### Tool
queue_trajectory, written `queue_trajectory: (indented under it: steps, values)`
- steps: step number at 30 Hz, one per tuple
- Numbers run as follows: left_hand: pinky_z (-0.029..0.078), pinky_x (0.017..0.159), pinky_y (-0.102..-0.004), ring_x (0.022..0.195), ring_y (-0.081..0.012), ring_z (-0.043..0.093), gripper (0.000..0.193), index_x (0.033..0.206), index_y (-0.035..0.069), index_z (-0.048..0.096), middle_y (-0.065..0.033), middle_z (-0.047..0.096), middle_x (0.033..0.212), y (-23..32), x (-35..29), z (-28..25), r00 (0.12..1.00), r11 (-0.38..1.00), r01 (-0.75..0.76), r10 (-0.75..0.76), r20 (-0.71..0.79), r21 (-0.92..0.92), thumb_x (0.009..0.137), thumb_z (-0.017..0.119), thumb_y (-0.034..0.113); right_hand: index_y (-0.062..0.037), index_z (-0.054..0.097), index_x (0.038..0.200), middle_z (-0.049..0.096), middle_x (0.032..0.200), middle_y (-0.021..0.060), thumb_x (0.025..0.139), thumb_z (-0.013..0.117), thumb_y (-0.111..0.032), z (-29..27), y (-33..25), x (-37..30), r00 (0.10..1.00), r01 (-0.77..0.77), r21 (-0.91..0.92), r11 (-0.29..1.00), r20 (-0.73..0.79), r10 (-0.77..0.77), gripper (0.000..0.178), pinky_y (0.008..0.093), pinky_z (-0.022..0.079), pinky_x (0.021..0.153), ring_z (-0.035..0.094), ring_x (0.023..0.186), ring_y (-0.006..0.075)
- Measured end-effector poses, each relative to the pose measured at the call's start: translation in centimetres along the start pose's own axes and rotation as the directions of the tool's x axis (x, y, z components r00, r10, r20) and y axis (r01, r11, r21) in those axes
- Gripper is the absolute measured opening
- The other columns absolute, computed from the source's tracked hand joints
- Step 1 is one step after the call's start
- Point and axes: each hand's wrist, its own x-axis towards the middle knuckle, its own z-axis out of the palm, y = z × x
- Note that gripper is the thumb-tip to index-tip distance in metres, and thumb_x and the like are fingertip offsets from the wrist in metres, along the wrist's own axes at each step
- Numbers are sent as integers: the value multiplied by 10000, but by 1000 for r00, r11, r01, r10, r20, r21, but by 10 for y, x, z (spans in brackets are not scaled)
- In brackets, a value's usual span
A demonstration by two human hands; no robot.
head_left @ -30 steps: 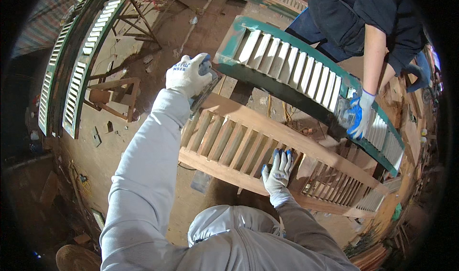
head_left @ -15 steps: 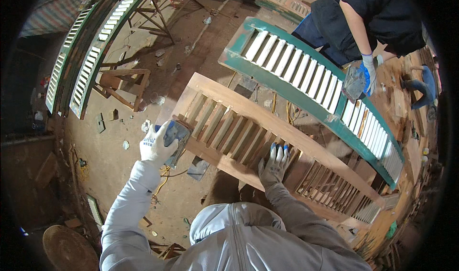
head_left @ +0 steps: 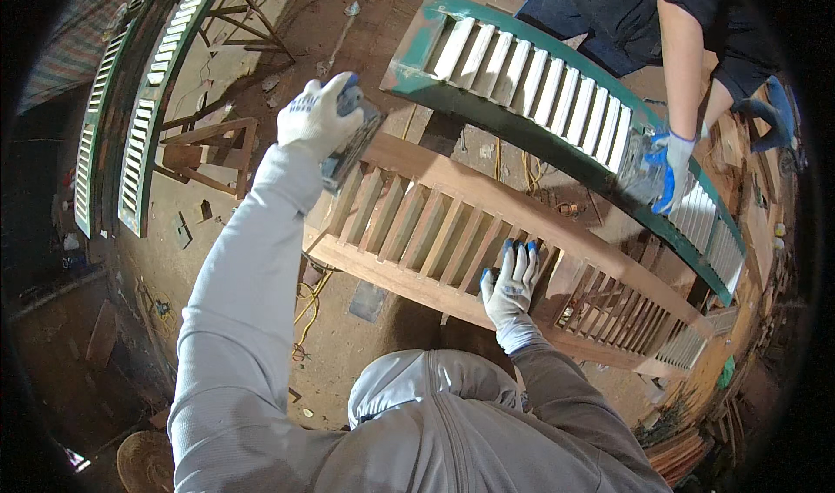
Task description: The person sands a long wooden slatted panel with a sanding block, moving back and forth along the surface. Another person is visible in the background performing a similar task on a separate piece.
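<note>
A bare-wood louvered shutter [head_left: 409,288] lies slantwise before me, its slats set between two side rails. In a white glove with blue fingertips, my left hand [head_left: 315,114] is closed around a dusty grey handheld sander [head_left: 355,149]. The sander is at the shutter's far left end and hides that corner; whether its pad touches the wood, I cannot tell. My right hand [head_left: 511,286], gloved alike, rests on the slats near the middle of the shutter, fingers stretched out and holding nothing.
Beyond mine lies a green-framed shutter [head_left: 513,119] with pale slats. There a co-worker's gloved hand [head_left: 671,167] holds a similar sander [head_left: 639,175]. More green shutters [head_left: 161,75] stand at the left, near a wooden trestle [head_left: 209,154]. A yellow cable [head_left: 309,306] lies on the floor.
My left hand has carried the sander away from me and slightly right, across the shutter's left end. My right hand stays on the slats. The co-worker's sander has moved along the green shutter.
</note>
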Motion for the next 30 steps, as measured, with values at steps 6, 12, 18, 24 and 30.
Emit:
queue_trajectory:
  steps: [6,12,18,24,30]
  values:
    - [552,911,-476,1077,-369,679,624,1420,259,579,-167,665,1143,-5,-31,0,1000,999,-22,23,14,-26,836,715,432,45,481,1433,427,1489,267,868,685,-320,-7,-4,4,1000,-18,-11,1000,15,19,703,628,261,1215,314,1454,494]
    - [559,884,-461,1029,-365,681,648,1415,224,589,-168,636,1144,-63,-139,-8,987,988,148,-145,70,-39,811,760,386,18,456,1455,429,1494,254,886,648,-339,4,-1,0,999,-32,-25,999,24,33,699,622,251,1213,339,1441,490]
    - [555,896,-465,1035,-378,672,680,1443,220,567,-179,627,1157,-77,-165,-5,993,991,97,-91,70,-91,811,765,374,22,458,1452,443,1482,258,865,664,-340,9,1,-2,1000,-16,-53,998,0,16,720,630,248,1220,337,1445,496]
    - [544,933,-484,1083,-380,678,643,1448,275,546,-196,637,1165,-66,-59,0,999,999,48,-48,20,5,849,710,443,11,473,1447,426,1494,262,870,676,-307,5,0,-2,998,9,2,1000,-69,-8,689,622,256,1224,325,1446,497]
    - [542,962,-467,1121,-357,678,667,1471,266,535,-185,627,1243,-45,-51,-6,995,999,33,-34,89,10,859,695,478,5,440,1484,424,1502,248,898,676,-284,3,-4,-4,997,0,-40,999,-77,-3,694,603,257,1224,337,1446,480]
